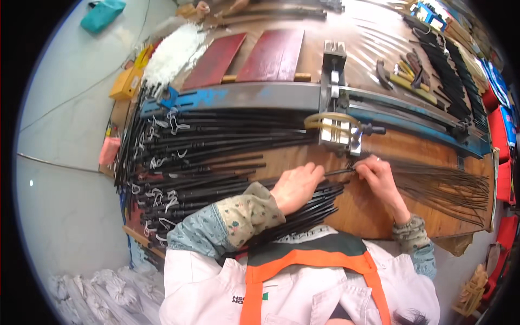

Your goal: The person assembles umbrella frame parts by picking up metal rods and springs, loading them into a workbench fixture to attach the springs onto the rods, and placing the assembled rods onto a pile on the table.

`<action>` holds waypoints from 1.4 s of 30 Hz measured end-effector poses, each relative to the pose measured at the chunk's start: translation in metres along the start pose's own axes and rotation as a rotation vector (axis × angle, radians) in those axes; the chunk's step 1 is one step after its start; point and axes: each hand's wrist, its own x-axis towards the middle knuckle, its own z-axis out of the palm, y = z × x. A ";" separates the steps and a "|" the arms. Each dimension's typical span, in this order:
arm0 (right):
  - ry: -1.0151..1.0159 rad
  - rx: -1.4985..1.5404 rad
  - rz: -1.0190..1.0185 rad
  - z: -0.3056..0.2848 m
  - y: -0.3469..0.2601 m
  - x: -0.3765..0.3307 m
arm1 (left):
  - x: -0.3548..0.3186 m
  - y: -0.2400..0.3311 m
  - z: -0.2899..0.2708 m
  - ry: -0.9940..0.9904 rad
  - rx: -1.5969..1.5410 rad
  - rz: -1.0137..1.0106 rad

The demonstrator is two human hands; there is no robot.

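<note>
Two bare hands meet over a wooden workbench (374,211), just in front of a small metal jig (338,130) that serves here as the landmark. A left hand (297,185), below and slightly left of the jig, is curled closed around one thin black rod (336,172), its fingers wrapped over the near end. A right hand (379,176), below and to the right of the jig, pinches the same rod's other end between thumb and fingertips, the remaining fingers loosely bent. So the rod lies nearly level between both hands, just in front of the jig and apart from it. Left of the jig, a large heap of black rods (206,157) is spread across the bench, many tied with white strips; more of them run under the left forearm. Right of the jig, a fan of thinner dark wires (444,187) lies on the wood. Behind the jig runs a long blue-grey metal rail (244,96), and beyond that rest two dark red boards (246,57). Farther right behind the jig, hand tools (411,81) lie on the bench.
</note>
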 end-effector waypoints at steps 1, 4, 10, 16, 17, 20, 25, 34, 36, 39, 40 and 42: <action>-0.001 -0.011 -0.077 -0.003 -0.009 0.003 | 0.000 0.004 -0.005 0.003 0.023 0.005; 0.093 -0.126 -0.243 -0.006 -0.034 0.005 | 0.000 0.009 -0.011 0.041 0.069 0.048; 0.189 -0.085 -0.274 -0.009 -0.024 -0.018 | 0.022 0.023 -0.021 0.051 0.134 0.209; 0.435 -0.495 -0.552 -0.071 -0.001 -0.008 | 0.063 0.063 -0.069 0.165 0.380 0.484; 0.543 -0.532 -0.450 -0.094 0.020 -0.010 | 0.069 0.066 -0.084 0.250 0.389 0.521; 0.748 -0.532 -0.125 -0.148 0.043 -0.042 | 0.097 0.087 -0.122 0.278 0.372 0.590; 0.746 -0.585 -0.362 -0.177 0.026 -0.058 | 0.138 0.119 -0.090 0.122 0.442 0.740; 0.870 -0.663 -0.376 -0.181 0.079 -0.038 | 0.154 0.110 -0.082 0.114 0.404 0.707; 0.934 -0.625 -0.237 -0.185 0.079 -0.015 | 0.140 0.095 -0.103 0.190 0.436 0.635; 0.784 -0.495 -0.054 -0.134 0.023 0.003 | 0.130 0.086 -0.102 0.157 0.422 0.534; 0.724 -0.388 -0.283 -0.119 0.003 0.012 | 0.131 0.084 -0.098 0.174 0.395 0.592; 0.726 -0.233 -0.548 -0.113 -0.014 0.016 | 0.129 0.077 -0.113 0.214 0.393 0.652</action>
